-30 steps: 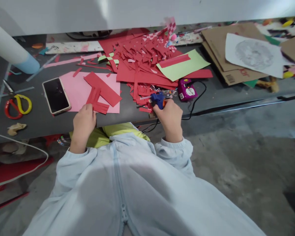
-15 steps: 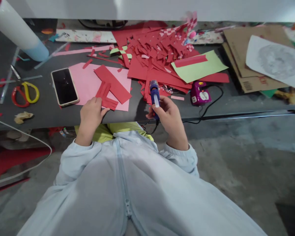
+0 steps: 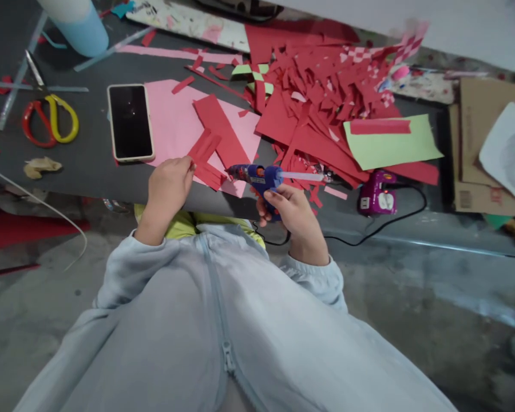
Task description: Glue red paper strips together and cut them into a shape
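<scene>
My right hand (image 3: 289, 209) is wrapped round the handle of a blue hot glue gun (image 3: 261, 178). A glue stick (image 3: 302, 175) pokes out of its back, and the nozzle points left, close to the red paper strips. With thumb and fingers together, my left hand (image 3: 169, 183) pinches the near-left edge of these red paper strips (image 3: 206, 150), which look joined crosswise. Beneath them lies a pink sheet of paper (image 3: 165, 100), with a wider red paper strip (image 3: 221, 129) slanting across it.
A phone (image 3: 131, 123) and red-and-yellow scissors (image 3: 49, 117) lie to the left, near a bottle (image 3: 81, 28). A heap of red paper scraps (image 3: 309, 86) fills the back. Rightward are a green sheet (image 3: 390, 146), a purple plug adapter (image 3: 376, 193) with a black cord, and cardboard (image 3: 493, 114).
My right hand has turned the glue gun from pointing away to pointing left, its nozzle now near the red strips. My left hand still holds the strips' edge. The camera view has tilted.
</scene>
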The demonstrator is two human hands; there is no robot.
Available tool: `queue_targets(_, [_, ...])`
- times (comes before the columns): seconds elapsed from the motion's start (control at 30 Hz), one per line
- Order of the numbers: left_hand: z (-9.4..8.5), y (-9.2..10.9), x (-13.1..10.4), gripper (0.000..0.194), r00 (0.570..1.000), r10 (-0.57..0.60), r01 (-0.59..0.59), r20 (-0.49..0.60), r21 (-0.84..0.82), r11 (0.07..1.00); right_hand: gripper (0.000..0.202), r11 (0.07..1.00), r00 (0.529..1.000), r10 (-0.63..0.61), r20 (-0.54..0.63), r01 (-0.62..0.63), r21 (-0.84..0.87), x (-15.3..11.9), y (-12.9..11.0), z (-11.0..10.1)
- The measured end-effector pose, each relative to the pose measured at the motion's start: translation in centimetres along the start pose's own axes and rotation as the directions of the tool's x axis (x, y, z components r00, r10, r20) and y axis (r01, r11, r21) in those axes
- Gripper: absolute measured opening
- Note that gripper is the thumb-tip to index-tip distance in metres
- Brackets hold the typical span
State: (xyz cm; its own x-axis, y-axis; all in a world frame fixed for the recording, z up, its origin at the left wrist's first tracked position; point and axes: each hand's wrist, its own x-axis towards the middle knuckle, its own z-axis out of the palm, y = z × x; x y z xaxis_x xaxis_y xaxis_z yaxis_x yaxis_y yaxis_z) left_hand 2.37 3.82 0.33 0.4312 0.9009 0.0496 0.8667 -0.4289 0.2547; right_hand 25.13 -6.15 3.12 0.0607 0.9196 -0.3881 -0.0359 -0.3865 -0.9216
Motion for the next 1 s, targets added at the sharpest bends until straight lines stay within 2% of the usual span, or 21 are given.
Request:
queue_targets(0.23, [0.2,-0.2,-0.2,0.030,0.998,-0.063,0.063,0.007,-0.101,0.993,0.049,0.993,0.996,0.020,0.086,-0.009,-0.118,1.7,-0.1,1.6])
queue_targets(0.4, [0.2,0.1,-0.3,0.031,0.997,-0.071,0.073,0.021,-0.101,0.992,0.052,0.980,0.992,0.023,0.123,0.002,-0.201,2.8,0.0,2.1])
queue_targets(0.63, [0.0,0.2,-0.3,0.029,0.997,-0.070,0.073,0.035,-0.079,0.994,0.053,0.968,0.978,0.030,0.207,0.023,-0.248,3.6,-0.1,2.3])
queue_targets(1.0, [0.0,0.1,-0.3,0.029,0.996,-0.069,0.074,0.061,-0.087,0.993,0.053,0.872,0.960,0.110,0.258,0.032,-0.488,3.6,-0.8,1.9])
